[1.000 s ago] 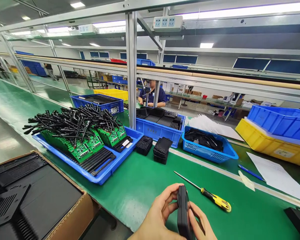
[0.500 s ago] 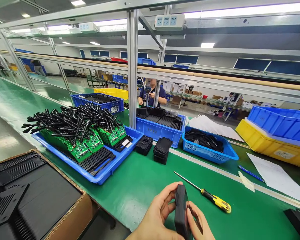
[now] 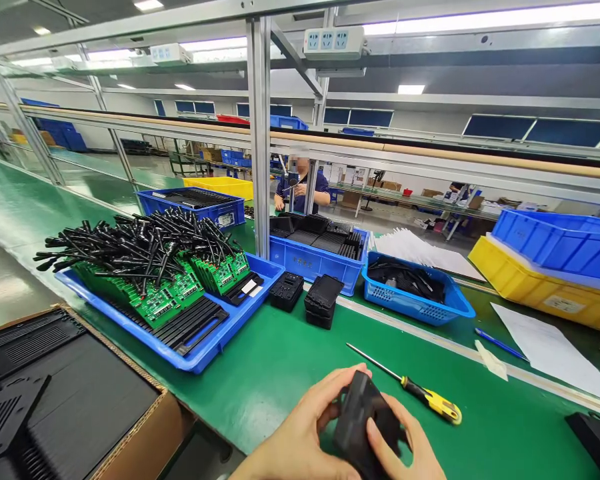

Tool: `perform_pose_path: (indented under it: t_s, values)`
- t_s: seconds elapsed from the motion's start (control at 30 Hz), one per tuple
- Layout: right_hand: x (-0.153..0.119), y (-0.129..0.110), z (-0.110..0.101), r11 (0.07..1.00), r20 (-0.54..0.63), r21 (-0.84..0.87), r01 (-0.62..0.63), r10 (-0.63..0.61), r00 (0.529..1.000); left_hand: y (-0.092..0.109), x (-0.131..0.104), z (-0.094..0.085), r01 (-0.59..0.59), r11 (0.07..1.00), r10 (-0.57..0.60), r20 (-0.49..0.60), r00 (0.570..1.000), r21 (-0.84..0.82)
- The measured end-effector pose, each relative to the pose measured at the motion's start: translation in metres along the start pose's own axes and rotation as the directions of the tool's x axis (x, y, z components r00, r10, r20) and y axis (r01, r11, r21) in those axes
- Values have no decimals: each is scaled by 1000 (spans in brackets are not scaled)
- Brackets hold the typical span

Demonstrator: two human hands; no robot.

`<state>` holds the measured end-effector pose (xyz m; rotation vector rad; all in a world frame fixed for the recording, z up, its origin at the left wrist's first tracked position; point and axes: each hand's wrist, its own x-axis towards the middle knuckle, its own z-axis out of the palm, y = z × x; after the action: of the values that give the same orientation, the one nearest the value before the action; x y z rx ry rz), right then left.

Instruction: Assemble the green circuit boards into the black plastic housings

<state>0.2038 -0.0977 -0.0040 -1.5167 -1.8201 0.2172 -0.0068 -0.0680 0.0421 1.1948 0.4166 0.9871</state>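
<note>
Between my two hands, low in the view, is a black plastic case (image 3: 356, 421), tilted and slightly blurred. My left hand (image 3: 307, 427) wraps round its left side, fingers behind it. From the right, my right hand (image 3: 405, 443) grips the case, its thumb lying across the near face. Just beyond on the bench lies a screwdriver (image 3: 427, 398) with a yellow and black handle, its tip toward the far left. Farther off stand two black cases, one (image 3: 286, 291) beside a stack (image 3: 323, 301).
A blue tray (image 3: 200, 363) holds green circuit boards (image 3: 167, 293) with black antennas. Behind are a blue bin (image 3: 313, 263) and a blue basket (image 3: 413, 301) of black parts. A cardboard box (image 3: 145, 427) stands at left. Across the bench, a person (image 3: 305, 187) sits.
The black case has turned in my hands, from nearly edge-on to showing a broad face. My right thumb now lies across it. The view has shifted slightly.
</note>
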Motion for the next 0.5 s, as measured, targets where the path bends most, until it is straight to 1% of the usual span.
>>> perform_pose_path:
  t_s: [0.03,0.07,0.13,0.17,0.2,0.23,0.27,0.3,0.33,0.37,0.43,0.5]
  values:
    - [3,6,-5,992,13,-81,92,-91,996,1,0,-1,37,997,-34,-38,999,66]
    - [6,10,-10,975,40,-126,180,-177,983,1,2,-1,76,991,-66,-81,994,114]
    - [12,15,-20,923,76,-170,345,-337,938,-2,6,-1,116,986,-94,-168,981,123]
    - [14,16,-24,892,59,-209,402,-399,915,-5,9,-1,99,990,-76,-212,974,99]
    - [16,15,-27,853,18,-271,446,-458,889,-8,12,0,60,996,-41,-253,967,66]
    - [16,13,-29,823,-52,-339,455,-500,865,-12,14,0,12,999,-3,-294,956,30]
    - [15,11,-30,814,-140,-396,426,-512,848,-16,16,0,-27,1000,25,-335,942,-1]
    - [14,9,-30,826,-227,-421,376,-497,838,-21,17,0,-55,998,41,-374,927,-25]
    - [13,7,-29,860,-296,-399,319,-450,843,-27,18,1,-71,996,46,-402,914,-48]
    - [12,4,-28,899,-332,-341,276,-390,859,-33,17,1,-82,994,45,-422,906,-70]
    - [12,-3,-23,963,-321,-165,211,-255,912,-45,16,1,-99,989,42,-430,902,-111]
    - [15,-11,-21,983,-293,19,181,-167,942,-55,15,1,-107,985,45,-398,916,-135]
